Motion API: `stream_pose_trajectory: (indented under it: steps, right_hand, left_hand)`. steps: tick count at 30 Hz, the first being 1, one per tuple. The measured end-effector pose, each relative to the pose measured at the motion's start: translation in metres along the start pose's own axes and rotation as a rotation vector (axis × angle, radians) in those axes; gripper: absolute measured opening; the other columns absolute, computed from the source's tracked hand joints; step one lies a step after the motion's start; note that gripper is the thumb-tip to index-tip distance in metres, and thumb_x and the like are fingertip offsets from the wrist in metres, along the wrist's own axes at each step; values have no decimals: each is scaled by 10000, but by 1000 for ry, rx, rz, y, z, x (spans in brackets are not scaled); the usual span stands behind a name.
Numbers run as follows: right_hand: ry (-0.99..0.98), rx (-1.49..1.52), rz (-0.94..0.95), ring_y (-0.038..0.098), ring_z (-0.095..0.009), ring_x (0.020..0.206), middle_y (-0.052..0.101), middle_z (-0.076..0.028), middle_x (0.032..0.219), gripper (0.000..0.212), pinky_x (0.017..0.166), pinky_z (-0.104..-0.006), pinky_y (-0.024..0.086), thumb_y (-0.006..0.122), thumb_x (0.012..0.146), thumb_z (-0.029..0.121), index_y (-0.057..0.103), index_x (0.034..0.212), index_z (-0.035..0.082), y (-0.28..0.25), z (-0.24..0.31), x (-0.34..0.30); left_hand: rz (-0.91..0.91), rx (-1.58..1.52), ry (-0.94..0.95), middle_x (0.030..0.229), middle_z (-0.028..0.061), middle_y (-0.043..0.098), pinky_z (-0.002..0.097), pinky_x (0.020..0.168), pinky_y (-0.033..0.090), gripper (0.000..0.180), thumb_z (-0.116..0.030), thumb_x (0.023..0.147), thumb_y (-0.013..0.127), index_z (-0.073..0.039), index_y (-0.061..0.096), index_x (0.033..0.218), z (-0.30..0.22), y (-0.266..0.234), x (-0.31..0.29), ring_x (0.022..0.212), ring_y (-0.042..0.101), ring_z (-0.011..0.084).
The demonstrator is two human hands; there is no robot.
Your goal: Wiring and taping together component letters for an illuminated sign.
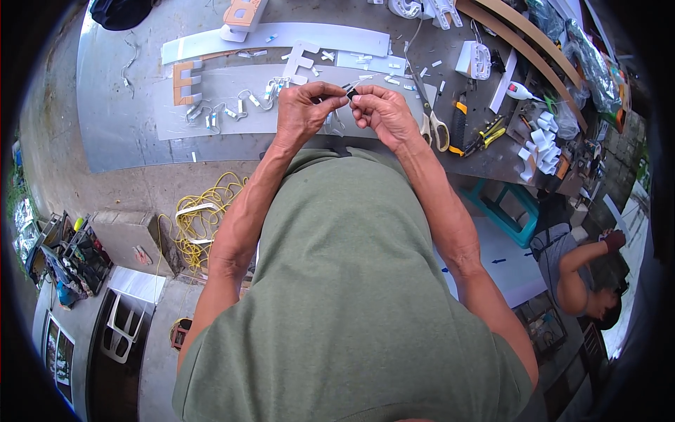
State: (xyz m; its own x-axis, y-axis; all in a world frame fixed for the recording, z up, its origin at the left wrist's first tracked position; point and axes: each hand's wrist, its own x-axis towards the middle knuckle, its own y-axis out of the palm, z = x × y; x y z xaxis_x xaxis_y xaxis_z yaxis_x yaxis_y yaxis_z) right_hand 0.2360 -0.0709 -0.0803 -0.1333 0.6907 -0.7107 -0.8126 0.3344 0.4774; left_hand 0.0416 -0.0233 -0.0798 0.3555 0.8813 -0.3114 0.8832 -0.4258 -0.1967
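Over the near edge of the work table, my left hand point(305, 114) and my right hand point(385, 118) meet with fingertips pinched. Between them is a small black piece point(352, 93), too small to name exactly; both hands appear to grip it. A thin pale wire seems to run beside it. To the left of my left hand, a string of small white LED modules point(242, 105) lies on a pale sheet point(179, 116). A white E-shaped piece point(298, 62) lies just beyond my hands. Farther left stands a brown-faced, E-shaped letter point(184, 83).
Scissors point(440, 133), a yellow-black cutter knife point(458, 126) and yellow-handled pliers point(494, 135) lie right of my hands. White curled strips point(541, 148) pile at the right. A teal stool point(517, 225) and another person point(573, 274) are beyond. Yellow cable point(193, 225) coils on the floor.
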Motion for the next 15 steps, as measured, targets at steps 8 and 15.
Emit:
stream_pose_trajectory:
  steps: [8, 15]
  right_hand:
    - [26, 36, 9, 647, -139, 672, 693, -89, 860, 194, 533, -256, 498, 720, 898, 30, 656, 1072, -28, 1, -1, 1]
    - [55, 73, 20, 635, -134, 673, 692, -88, 853, 183, 532, -247, 471, 723, 894, 25, 657, 1059, -23, -2, 0, 3]
  left_hand:
    - [4, -12, -26, 835, 46, 773, 239, 675, 557, 140, -101, 851, 819, -43, 800, 977, 1, -1, -1, 756, 690, 80]
    - [13, -3, 6, 856, 64, 780, 249, 690, 570, 140, -90, 849, 817, -38, 798, 978, 4, -1, -2, 773, 707, 96]
